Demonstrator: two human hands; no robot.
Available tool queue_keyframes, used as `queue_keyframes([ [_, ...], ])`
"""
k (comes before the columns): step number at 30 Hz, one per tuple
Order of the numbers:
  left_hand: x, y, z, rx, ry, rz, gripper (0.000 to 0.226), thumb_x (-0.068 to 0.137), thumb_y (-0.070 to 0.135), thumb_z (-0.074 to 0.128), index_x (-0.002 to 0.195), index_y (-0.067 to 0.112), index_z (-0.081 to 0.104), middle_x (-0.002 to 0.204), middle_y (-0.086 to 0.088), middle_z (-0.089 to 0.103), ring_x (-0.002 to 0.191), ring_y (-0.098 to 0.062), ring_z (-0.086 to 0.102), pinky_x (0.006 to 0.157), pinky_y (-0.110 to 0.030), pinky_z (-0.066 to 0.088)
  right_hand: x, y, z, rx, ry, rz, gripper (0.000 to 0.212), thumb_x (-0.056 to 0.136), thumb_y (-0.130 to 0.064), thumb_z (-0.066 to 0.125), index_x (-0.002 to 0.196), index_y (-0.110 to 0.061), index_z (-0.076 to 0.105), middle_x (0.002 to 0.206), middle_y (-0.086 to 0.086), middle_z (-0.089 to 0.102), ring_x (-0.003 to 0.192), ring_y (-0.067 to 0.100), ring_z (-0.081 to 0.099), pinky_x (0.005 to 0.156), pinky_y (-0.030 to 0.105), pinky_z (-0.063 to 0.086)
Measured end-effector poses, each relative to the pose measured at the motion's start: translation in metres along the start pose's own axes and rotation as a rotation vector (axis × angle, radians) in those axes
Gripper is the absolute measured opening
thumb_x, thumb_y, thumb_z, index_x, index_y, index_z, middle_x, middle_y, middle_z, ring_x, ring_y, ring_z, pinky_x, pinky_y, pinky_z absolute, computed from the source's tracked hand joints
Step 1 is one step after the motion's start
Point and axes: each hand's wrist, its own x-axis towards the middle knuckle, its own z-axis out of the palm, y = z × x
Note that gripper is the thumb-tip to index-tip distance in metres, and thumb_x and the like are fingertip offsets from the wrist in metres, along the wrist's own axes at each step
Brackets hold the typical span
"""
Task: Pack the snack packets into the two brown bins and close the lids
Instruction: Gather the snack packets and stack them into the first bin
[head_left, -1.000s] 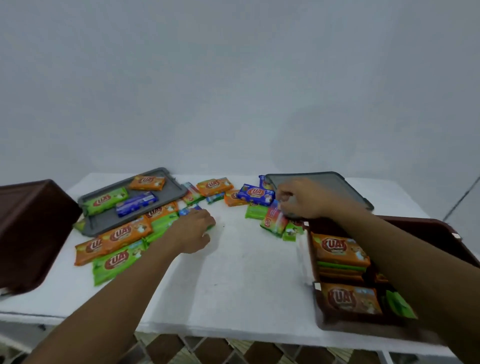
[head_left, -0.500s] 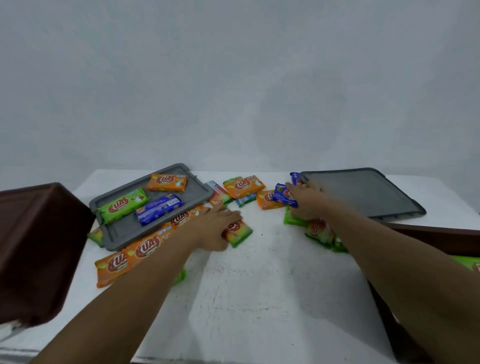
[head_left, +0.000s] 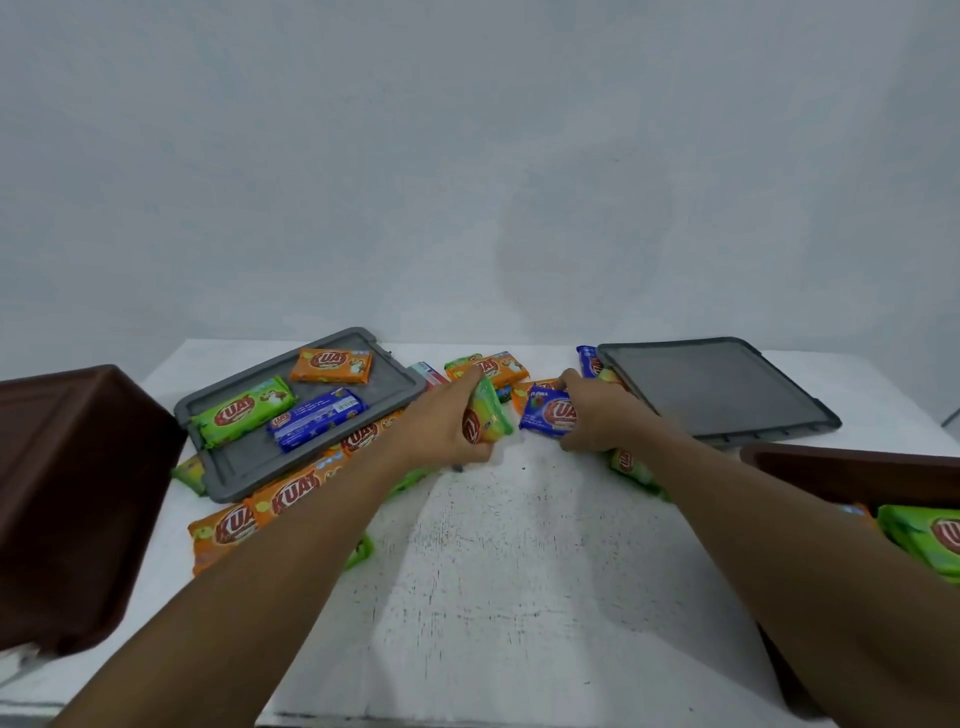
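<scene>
My left hand (head_left: 439, 423) grips a green snack packet (head_left: 488, 415), lifted and tilted above the white table. Beside it, my right hand (head_left: 597, 415) holds a blue snack packet (head_left: 550, 413). Orange, green and blue packets lie scattered behind and left of my hands; an orange packet (head_left: 270, 506) lies near my left forearm. One brown bin (head_left: 67, 499) stands at the left. The other brown bin (head_left: 852, 467) at the right holds a green packet (head_left: 930, 535).
A grey lid (head_left: 244, 462) lies at the back left with three packets on it. A second grey lid (head_left: 717, 387) lies bare at the back right. The white table (head_left: 519, 571) ends at a plain wall behind.
My left hand has picked a green packet up off the table. My right hand has closed on the blue packet and drawn it nearer. The view has tilted up and leftward.
</scene>
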Motion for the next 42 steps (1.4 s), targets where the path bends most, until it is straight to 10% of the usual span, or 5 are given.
queue_keyframes([
  [11, -0.004, 0.072, -0.016, -0.218, 0.230, -0.060, 0.039, 0.071, 0.027, 0.084, 0.081, 0.024, 0.046, 0.078, 0.007, 0.064, 0.070, -0.009, 0.063, 0.052, -0.023, 0.044, -0.060, 0.041, -0.073, 0.213, 0.000, -0.129, 0.066, 0.075, -0.031, 0.078, 0.129, -0.018, 0.043, 0.112, 0.001, 0.057, 0.090, 0.016, 0.059, 0.070, 0.026, 0.049],
  [27, -0.016, 0.290, 0.053, -0.590, 0.297, 0.009, 0.011, 0.096, 0.016, 0.050, 0.100, 0.019, 0.060, 0.102, 0.000, 0.062, 0.093, -0.016, 0.068, 0.057, -0.033, 0.059, -0.235, 0.233, -0.075, 0.535, -0.008, -0.114, 0.051, 0.066, -0.033, 0.081, 0.110, -0.027, 0.055, 0.100, 0.003, 0.068, 0.083, 0.019, 0.068, 0.072, 0.033, 0.057],
  [31, -0.011, 0.320, 0.084, -0.416, 0.136, 0.036, 0.005, 0.096, 0.021, 0.054, 0.098, 0.021, 0.058, 0.103, 0.005, 0.062, 0.094, -0.011, 0.064, 0.055, -0.019, 0.050, -0.263, 0.265, -0.055, 0.354, -0.128, -0.127, 0.057, 0.072, -0.031, 0.081, 0.119, -0.030, 0.049, 0.110, -0.002, 0.062, 0.090, 0.011, 0.064, 0.073, 0.022, 0.054],
  [38, -0.002, 0.341, 0.134, 0.074, -0.215, 0.157, 0.015, 0.086, 0.018, 0.062, 0.075, 0.020, 0.052, 0.085, -0.001, 0.061, 0.079, -0.018, 0.058, 0.071, -0.037, 0.050, -0.282, 0.286, -0.027, -0.025, -0.331, -0.207, 0.052, 0.085, -0.044, 0.067, 0.132, -0.025, 0.054, 0.122, -0.006, 0.059, 0.102, 0.010, 0.056, 0.088, 0.025, 0.049],
  [42, -0.004, 0.340, 0.145, 0.409, -0.376, 0.170, 0.028, 0.092, 0.049, 0.053, 0.109, 0.029, 0.062, 0.105, 0.002, 0.063, 0.094, -0.018, 0.057, 0.078, -0.036, 0.050, -0.286, 0.283, -0.022, -0.013, -0.262, -0.232, 0.037, 0.093, -0.046, 0.055, 0.122, -0.025, 0.064, 0.100, -0.014, 0.062, 0.087, 0.004, 0.055, 0.077, 0.023, 0.047],
])
